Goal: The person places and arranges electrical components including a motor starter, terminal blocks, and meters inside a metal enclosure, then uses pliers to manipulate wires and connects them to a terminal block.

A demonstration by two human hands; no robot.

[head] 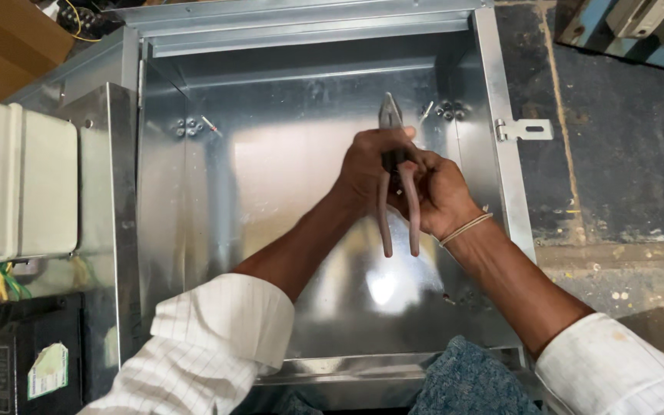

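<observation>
An open galvanized sheet-metal box [194, 253] lies on its back under the camera, its shiny floor facing up, and both hands meet over the upper right part of that floor, closer to the right wall than to the left.

On the left wall, near the far corner, sits a small cluster of rivets or bolt heads [187, 127] with a short wire end [210, 124] sticking out beside it; nothing touches them.

The left hand [368, 165] comes in from the lower left, sleeve rolled, and is curled closed over the joint of a pair of combination pliers [390, 115], thumb across the top. The pliers' long axis runs almost straight away from the person: nose toward the far wall, the two reddish handles [400, 227] trailing back toward the near edge and hanging free below the hands (slightly spread at their ends). The jaws look shut or nearly so; whether anything is pinched in them cannot be told.

The right hand [438, 196] presses against the left from the right, fingers folded round the upper handles, a thread band on its wrist.

Just beyond the plier nose, toward the far right corner, is a second fastener cluster [450, 111] with its own wire stub [425, 110]; the nose points just left of it. Outside the right wall a hasp tab [524, 129] projects over the dark floor [624, 146].
</observation>
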